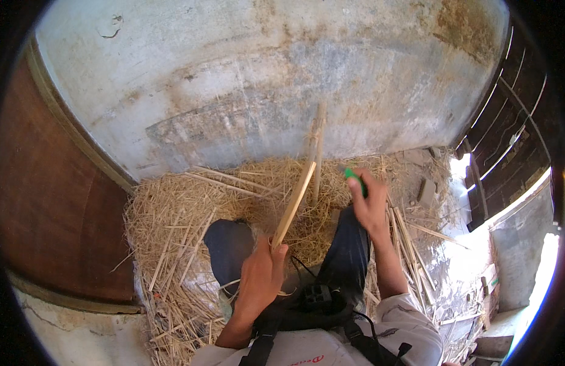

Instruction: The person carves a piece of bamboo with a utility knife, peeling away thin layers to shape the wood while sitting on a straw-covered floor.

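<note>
My left hand (261, 274) is closed around the lower end of a pale yellow bamboo strip (293, 206), which slants up and away to the right. The strip's far end meets an upright stick (319, 137) standing in front of the wall; whether they touch, I cannot tell. Some thin, curled slivers hang beside my left wrist. Over my right knee, my right hand (369, 204) grips a green-handled tool (356, 181) with a short grey tip pointing up-left, apart from the strip. Its exact kind is partly hidden by my fingers.
Straw-like shavings (167, 207) cover the floor around my legs. Long split strips (410, 262) lie to my right, with a brick-like block (426, 191) beyond them. A stained wall (246, 91) rises ahead, and a brown panel (63, 201) stands at left.
</note>
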`<action>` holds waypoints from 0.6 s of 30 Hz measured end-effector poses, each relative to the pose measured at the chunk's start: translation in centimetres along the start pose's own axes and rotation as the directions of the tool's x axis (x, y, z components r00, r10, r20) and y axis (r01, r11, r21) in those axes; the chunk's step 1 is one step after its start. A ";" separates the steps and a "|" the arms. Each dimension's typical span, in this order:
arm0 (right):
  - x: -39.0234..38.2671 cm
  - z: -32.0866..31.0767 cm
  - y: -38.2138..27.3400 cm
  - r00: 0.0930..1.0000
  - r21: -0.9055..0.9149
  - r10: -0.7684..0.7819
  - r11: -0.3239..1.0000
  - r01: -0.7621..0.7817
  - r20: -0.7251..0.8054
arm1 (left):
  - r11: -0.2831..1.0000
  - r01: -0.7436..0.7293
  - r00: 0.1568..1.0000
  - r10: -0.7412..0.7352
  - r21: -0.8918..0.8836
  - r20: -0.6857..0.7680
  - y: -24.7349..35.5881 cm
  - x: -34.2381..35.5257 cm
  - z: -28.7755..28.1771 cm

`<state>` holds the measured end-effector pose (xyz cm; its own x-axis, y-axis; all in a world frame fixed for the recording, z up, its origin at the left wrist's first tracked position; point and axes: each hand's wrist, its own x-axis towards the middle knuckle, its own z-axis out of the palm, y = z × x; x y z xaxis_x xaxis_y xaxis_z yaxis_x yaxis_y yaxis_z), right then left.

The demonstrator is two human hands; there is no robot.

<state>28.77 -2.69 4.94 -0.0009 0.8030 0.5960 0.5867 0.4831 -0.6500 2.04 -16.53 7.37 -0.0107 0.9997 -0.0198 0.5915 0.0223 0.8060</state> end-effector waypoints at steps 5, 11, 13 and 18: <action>-3.7 2.1 -3.7 0.951 0.143 -0.276 0.956 0.256 0.142 | 0.994 -0.097 0.993 0.100 0.044 -0.058 -0.2 0.1 0.8; -5.0 2.8 -5.2 0.906 0.054 -0.354 0.935 0.352 0.232 | 0.984 -0.158 0.981 0.165 0.078 -0.103 0.9 0.3 1.1; -5.1 2.9 -5.2 0.911 0.043 -0.350 0.936 0.349 0.219 | 0.980 -0.177 0.974 0.188 0.094 -0.125 0.7 0.3 1.4; -4.3 3.1 -5.4 0.928 0.025 -0.348 0.937 0.348 0.134 | 0.980 -0.148 0.978 0.165 0.137 -0.125 0.7 0.4 1.3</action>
<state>23.05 -7.70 4.42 -0.3133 0.6239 0.7160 0.5296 0.7406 -0.4136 3.54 -16.14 7.17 -0.0140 0.9821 0.1877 0.6911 -0.1262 0.7116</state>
